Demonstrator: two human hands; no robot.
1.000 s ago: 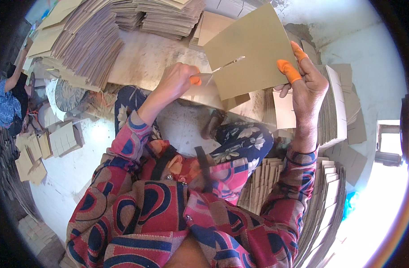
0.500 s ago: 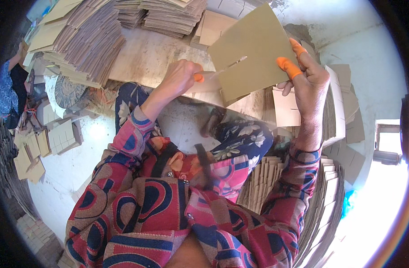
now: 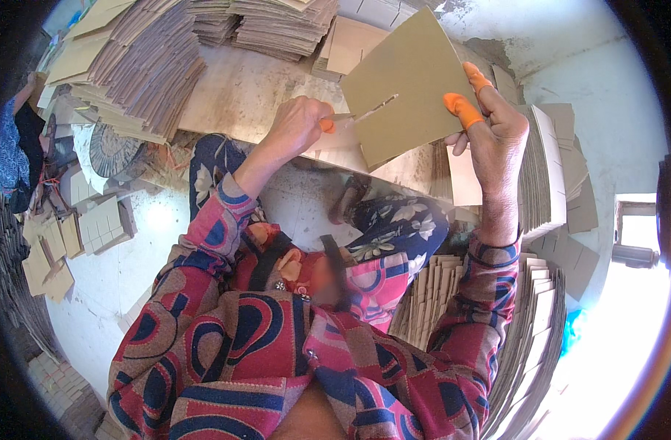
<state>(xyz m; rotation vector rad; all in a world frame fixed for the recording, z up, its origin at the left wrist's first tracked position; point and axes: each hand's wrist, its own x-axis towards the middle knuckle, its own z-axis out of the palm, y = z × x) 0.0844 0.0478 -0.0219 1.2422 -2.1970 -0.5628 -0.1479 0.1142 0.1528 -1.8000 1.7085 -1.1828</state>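
Observation:
A flat brown cardboard sheet (image 3: 409,88) is held up, tilted, over the low board. My right hand (image 3: 497,128) grips its right edge, with orange covers on the thumb and a finger. My left hand (image 3: 299,125) is closed at the sheet's lower left side, an orange cover showing on one finger. A small thin piece sticks out of its fingertips toward the sheet; what it is I cannot make out. From there a narrow pale streak or slit (image 3: 377,108) runs slantwise into the sheet's face.
A low wooden board (image 3: 233,92) lies across in front of me. Tall cardboard piles (image 3: 141,66) stand at the far left, with another stack (image 3: 284,26) behind. More slotted sheets stand at the right (image 3: 544,169) and beside my right arm (image 3: 530,323). Loose pieces (image 3: 104,224) lie on the left floor.
My right hand has shifted slightly left along with the sheet's right edge, and the sheet has turned a little. My left hand has barely moved.

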